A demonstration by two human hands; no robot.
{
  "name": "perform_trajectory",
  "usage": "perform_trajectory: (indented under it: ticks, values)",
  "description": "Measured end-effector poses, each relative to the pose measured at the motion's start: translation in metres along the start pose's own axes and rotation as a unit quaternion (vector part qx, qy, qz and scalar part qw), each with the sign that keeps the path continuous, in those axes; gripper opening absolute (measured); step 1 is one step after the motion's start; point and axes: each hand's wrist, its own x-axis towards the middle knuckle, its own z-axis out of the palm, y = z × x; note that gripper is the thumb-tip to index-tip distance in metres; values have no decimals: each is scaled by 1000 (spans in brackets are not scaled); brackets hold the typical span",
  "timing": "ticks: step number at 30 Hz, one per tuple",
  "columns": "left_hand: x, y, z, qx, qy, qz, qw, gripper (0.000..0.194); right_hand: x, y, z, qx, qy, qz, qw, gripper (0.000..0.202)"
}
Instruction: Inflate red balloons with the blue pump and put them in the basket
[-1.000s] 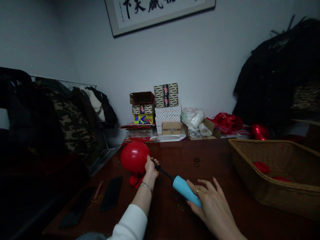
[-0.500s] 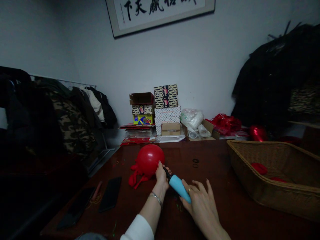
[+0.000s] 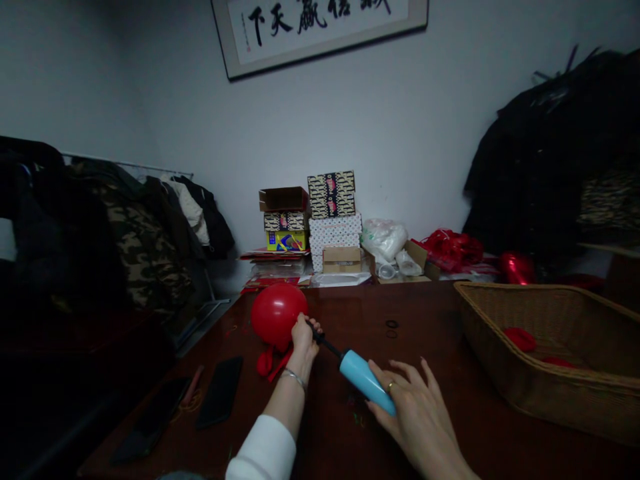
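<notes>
At the balloon's neck, my left hand (image 3: 304,335) is closed, pinching it where the black end of the pump meets it. The inflated red balloon (image 3: 279,313) rests beyond and left of that hand. My right hand (image 3: 417,413) holds the light blue barrel of a balloon pump (image 3: 366,380) between thumb and palm, its other fingers stretched out. A black rod (image 3: 331,345) shows between the barrel and my left hand. Limp red balloons (image 3: 265,360) lie under the inflated one, partly hidden by my left wrist.
To the right stands a wicker basket (image 3: 550,393) with red pieces inside. Two dark phone-like slabs (image 3: 220,392) lie at the left of the brown table (image 3: 425,427). Small dark rings (image 3: 391,325) lie mid-table. Stacked boxes (image 3: 334,233) stand behind, by the wall.
My left hand and the balloon have moved left, away from the pump barrel. More black rod shows now. My right hand and the barrel have shifted slightly right and down.
</notes>
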Motion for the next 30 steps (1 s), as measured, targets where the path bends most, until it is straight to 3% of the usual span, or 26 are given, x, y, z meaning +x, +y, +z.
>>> perform_trajectory:
  ticks: [6, 17, 24, 30]
  values:
    - [0, 0, 1, -1, 4, 2, 1000, 21, 0, 6, -5, -27, 3, -12, 1000, 49]
    - [-36, -48, 1, 35, 14, -38, 999, 17, 4, -8, 15, -37, -7, 34, 999, 47]
    - [-31, -39, -4, 48, 8, -24, 999, 21, 5, -12, 22, -5, -8, 31, 999, 48]
    - [-18, -23, -4, 43, 11, -17, 999, 18, 4, -7, 13, 21, -20, 25, 999, 49]
